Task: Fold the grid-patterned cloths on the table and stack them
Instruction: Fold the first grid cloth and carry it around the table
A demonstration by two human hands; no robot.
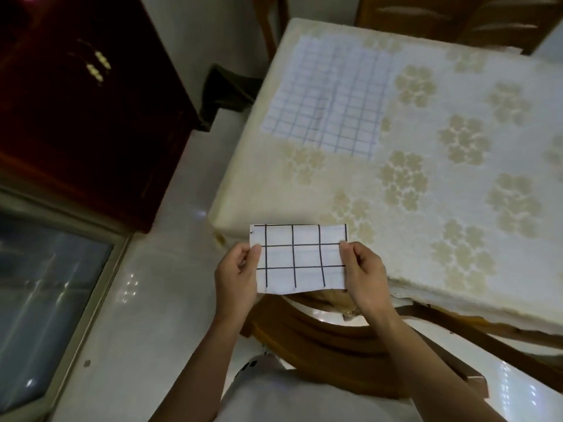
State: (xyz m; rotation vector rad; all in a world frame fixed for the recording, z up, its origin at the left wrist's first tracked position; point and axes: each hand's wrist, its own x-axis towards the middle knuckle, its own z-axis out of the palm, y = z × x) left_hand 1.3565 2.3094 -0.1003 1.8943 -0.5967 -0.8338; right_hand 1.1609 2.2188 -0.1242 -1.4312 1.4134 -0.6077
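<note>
You hold a small folded cloth (300,258) with a bold black grid up in front of you, off the near left corner of the tabletop (457,226). Your left hand (236,277) pinches its left edge and your right hand (364,274) pinches its right edge, the fingers (255,250) of each closed on the fabric, thumbs on the side facing you. The cloth hangs flat between your hands, above a wooden chair (320,336) tucked under the tabletop. A second, larger cloth (327,99) with a finer blue grid lies spread flat on the far left part of the flower-patterned tabletop, well apart from the one you hold.
</note>
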